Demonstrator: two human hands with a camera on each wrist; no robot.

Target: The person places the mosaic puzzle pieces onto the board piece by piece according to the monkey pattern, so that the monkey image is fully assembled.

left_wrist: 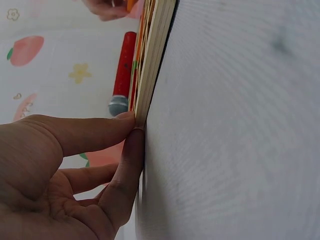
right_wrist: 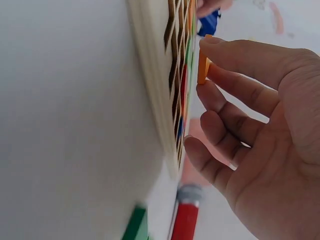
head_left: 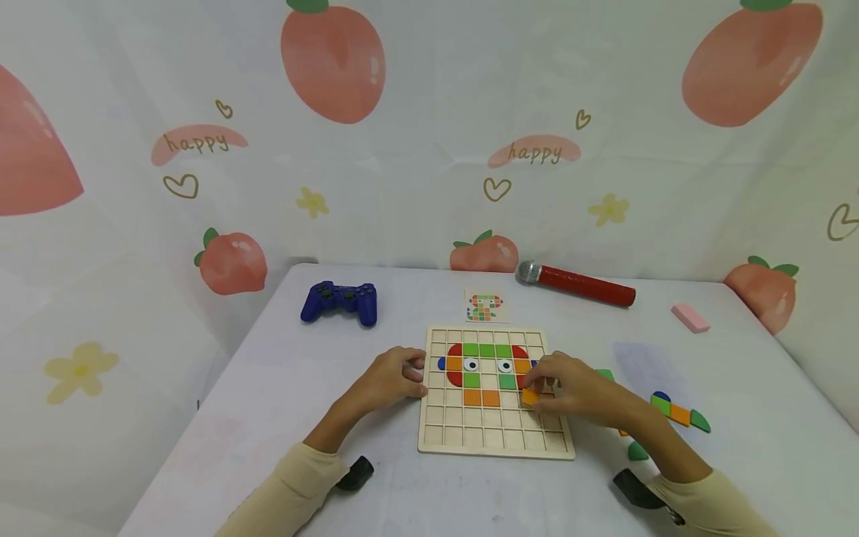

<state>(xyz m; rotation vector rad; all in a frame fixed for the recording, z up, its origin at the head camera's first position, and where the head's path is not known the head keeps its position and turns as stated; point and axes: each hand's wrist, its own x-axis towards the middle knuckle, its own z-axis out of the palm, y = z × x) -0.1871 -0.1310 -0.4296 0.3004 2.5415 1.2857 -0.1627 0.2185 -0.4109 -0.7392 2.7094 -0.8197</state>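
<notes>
A square wooden grid board (head_left: 452, 436) lies on the table, with coloured tiles in its upper cells that form a face with two eye tiles. My left hand (head_left: 389, 377) holds the board's left edge between thumb and finger, as the left wrist view shows at the corner of the board (left_wrist: 145, 95). An orange square tile (right_wrist: 202, 62) is pinched between the thumb and fingers of my right hand (head_left: 570, 384), close over the right side of the board. Two orange tiles (head_left: 482, 398) sit side by side below the face.
Behind the board lies a pattern card (head_left: 488, 306). A blue game controller (head_left: 340, 301) is at the back left, a red microphone (head_left: 584, 286) and a pink block (head_left: 690, 318) at the back right. Loose tiles (head_left: 680, 415) lie right of the board, partly behind my right forearm.
</notes>
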